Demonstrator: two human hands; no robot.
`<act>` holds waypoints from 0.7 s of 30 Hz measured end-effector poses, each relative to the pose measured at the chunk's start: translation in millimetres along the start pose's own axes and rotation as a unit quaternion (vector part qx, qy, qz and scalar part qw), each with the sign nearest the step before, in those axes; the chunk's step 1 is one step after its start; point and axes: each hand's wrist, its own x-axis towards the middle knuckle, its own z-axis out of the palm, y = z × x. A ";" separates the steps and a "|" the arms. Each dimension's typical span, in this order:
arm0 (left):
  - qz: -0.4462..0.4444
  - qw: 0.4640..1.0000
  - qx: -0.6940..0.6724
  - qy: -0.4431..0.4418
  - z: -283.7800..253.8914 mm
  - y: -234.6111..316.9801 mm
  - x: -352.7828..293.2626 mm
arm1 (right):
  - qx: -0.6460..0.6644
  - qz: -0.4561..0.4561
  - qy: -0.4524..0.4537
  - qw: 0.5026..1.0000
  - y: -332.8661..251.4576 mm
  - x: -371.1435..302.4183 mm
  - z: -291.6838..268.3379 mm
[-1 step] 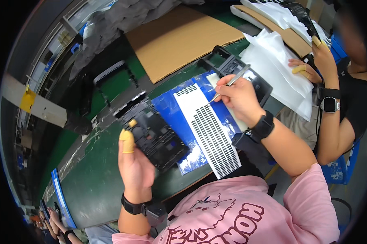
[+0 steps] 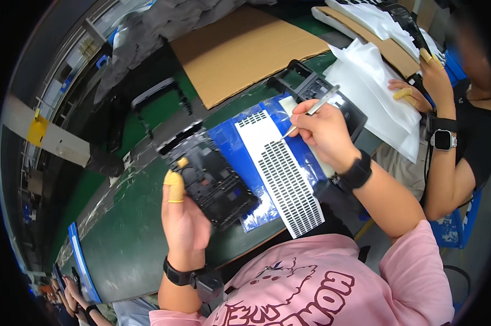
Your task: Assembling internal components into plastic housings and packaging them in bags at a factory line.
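Note:
My left hand [image 2: 184, 231] grips a black plastic housing [image 2: 218, 187] by its left side. It is tilted above the green bench, with ribs and openings on its upward face. Yellow finger cots [image 2: 175, 187] cover fingertips of that hand. Pinched in my right hand [image 2: 326, 130] is a pair of metal tweezers [image 2: 322, 101]. Their tips point down at the top edge of the rows of small black stickers on a white sheet [image 2: 259, 138]; whether they hold a sticker is too small to tell. Under the sheet lies a blue plastic bag [image 2: 229, 138].
A brown cardboard sheet [image 2: 245, 54] lies beyond on the green bench [image 2: 126, 244]. Behind my right hand is another black housing [image 2: 350, 111], beside white foam sheets [image 2: 365, 81]. A black frame [image 2: 157, 92] is at the far left. A co-worker's hands [image 2: 408, 95] are at the right.
Only a slight rightward shift of the housing, the sheet and both hands in the picture. Each grip stays the same.

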 end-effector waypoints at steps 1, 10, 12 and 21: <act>0.003 1.000 -0.002 0.010 3.0 -0.1 -0.9 | 0.018 -0.002 -0.031 0.999 -4.3 -9.2 8.0; -0.099 0.992 -0.077 0.024 14.8 7.0 -13.5 | 0.078 -0.005 -0.151 0.985 -1.9 -80.1 81.8; -0.094 0.992 -0.080 0.037 13.6 6.6 -14.3 | 0.102 0.000 -0.140 0.985 3.9 -79.3 86.6; -0.076 0.992 -0.078 0.059 14.3 6.4 -16.2 | 0.074 -0.029 -0.149 0.986 9.2 -71.9 86.5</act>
